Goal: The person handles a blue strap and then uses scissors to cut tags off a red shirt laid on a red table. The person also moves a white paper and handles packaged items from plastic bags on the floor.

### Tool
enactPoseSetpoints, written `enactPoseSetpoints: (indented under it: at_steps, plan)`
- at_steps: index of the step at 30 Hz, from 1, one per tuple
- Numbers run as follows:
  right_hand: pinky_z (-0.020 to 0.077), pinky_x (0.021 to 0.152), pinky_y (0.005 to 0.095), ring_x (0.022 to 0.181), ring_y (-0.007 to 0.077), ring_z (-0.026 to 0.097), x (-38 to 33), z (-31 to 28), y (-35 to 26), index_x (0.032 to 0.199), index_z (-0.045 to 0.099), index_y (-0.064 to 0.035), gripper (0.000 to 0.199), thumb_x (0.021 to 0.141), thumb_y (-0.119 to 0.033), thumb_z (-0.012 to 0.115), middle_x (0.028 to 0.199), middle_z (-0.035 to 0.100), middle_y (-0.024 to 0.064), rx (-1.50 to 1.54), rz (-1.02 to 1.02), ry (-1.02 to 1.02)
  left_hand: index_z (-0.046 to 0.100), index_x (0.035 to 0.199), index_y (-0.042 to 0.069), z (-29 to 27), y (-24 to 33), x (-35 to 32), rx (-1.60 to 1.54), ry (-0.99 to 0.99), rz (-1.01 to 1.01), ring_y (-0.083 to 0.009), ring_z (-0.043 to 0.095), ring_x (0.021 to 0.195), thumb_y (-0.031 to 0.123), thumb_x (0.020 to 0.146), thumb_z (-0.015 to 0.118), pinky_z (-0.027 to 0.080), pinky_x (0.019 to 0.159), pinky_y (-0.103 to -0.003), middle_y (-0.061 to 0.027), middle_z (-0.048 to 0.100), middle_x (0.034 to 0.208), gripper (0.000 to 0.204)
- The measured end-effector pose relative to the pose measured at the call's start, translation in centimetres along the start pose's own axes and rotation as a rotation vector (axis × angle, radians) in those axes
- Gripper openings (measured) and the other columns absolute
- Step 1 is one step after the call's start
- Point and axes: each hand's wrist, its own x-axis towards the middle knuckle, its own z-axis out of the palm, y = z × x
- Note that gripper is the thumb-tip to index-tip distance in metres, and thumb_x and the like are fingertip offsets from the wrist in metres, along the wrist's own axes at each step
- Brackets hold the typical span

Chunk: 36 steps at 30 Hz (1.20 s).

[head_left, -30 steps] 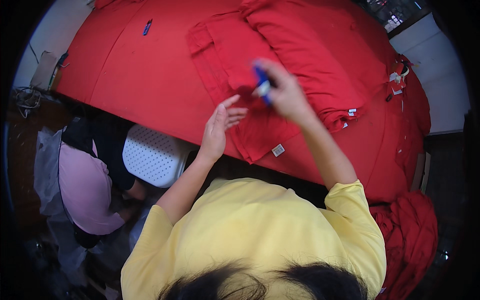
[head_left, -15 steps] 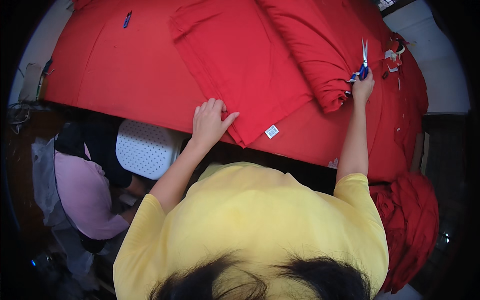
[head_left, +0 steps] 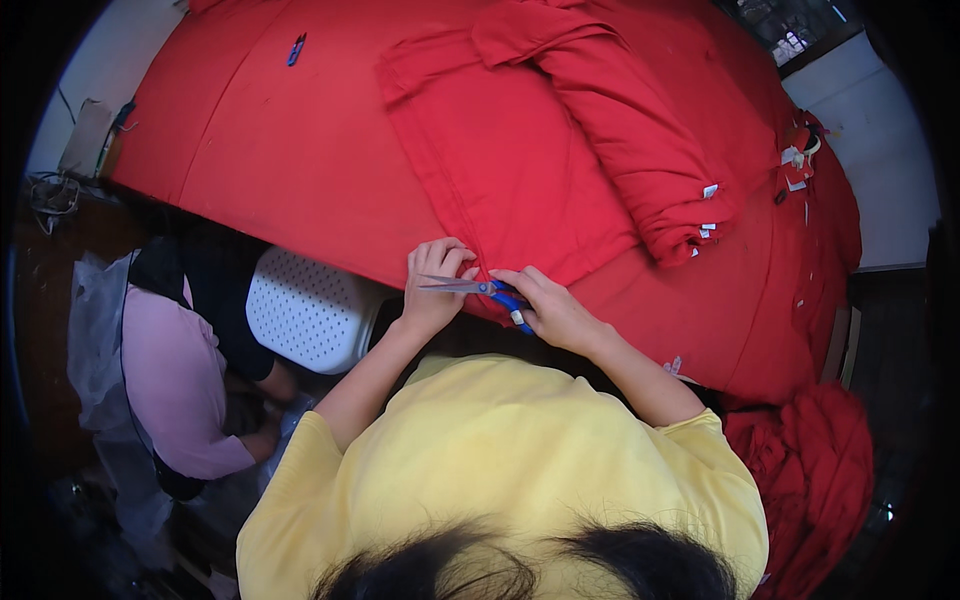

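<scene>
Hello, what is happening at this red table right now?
A person in a yellow shirt works at the near edge of a flat red garment on a red-covered table. The right hand holds blue-handled scissors, blades pointing left. The left hand pinches the fabric edge beside the blades. More folded red garments lie behind.

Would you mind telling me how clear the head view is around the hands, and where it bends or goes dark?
Head view: evenly lit and sharp around the left hand, right hand and scissors, no glare; the red table edge bows from fisheye distortion; the corners are black, and the floor at lower left, near the white stool, lies in deep shadow.
</scene>
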Motion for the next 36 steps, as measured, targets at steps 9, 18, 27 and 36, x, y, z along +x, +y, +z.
enactPoseSetpoints:
  at_steps: [9,18,27,36]
  plan:
    - [0.0499,0.067,0.0264,0.070,0.0121,0.056,5.9,-12.8,-1.4,0.125,0.042,0.0009,0.051,0.078,0.004,0.062,0.083,0.056,0.0040,0.796,0.177,0.701,0.055,0.112,0.006,-0.3,-0.2,-0.7,0.015,0.067,-0.038,-0.0297,0.049,0.109,0.020,0.077,0.069,0.036,0.094,-0.042,-0.0111,0.053,0.117,0.040]
    - [0.0444,0.091,0.0445,0.107,0.0383,0.054,-8.0,-16.9,19.7,0.129,0.044,-0.0012,0.054,0.081,-0.015,0.064,0.114,0.054,0.0237,-0.594,0.643,1.287,0.053,0.115,0.002,-1.7,-1.0,0.0,-0.155,0.048,-0.185,-0.0330,0.048,0.113,0.013,0.079,0.067,0.040,0.094,-0.042,-0.0166,0.048,0.123,0.040]
    - [0.0433,0.092,0.0347,0.106,0.0248,0.054,-8.7,-15.3,11.2,0.134,0.040,0.0004,0.059,0.082,-0.007,0.066,0.117,0.052,0.0154,-0.151,0.385,1.404,0.062,0.076,0.003,-3.8,0.2,0.3,-0.049,-0.173,-0.250,-0.0295,0.054,0.080,0.031,0.081,0.069,0.044,0.072,-0.040,-0.0108,0.053,0.088,0.030]
    - [0.0429,0.090,0.0391,0.097,0.0337,0.053,-3.7,1.4,-2.5,0.139,0.035,-0.0055,0.072,0.072,0.000,0.064,0.110,0.050,0.0188,0.103,0.000,0.317,0.059,0.083,0.005,-3.3,4.4,-1.4,-0.667,-0.534,-0.678,-0.0262,0.061,0.084,0.019,0.087,0.061,0.047,0.075,-0.037,-0.0098,0.061,0.092,0.014]
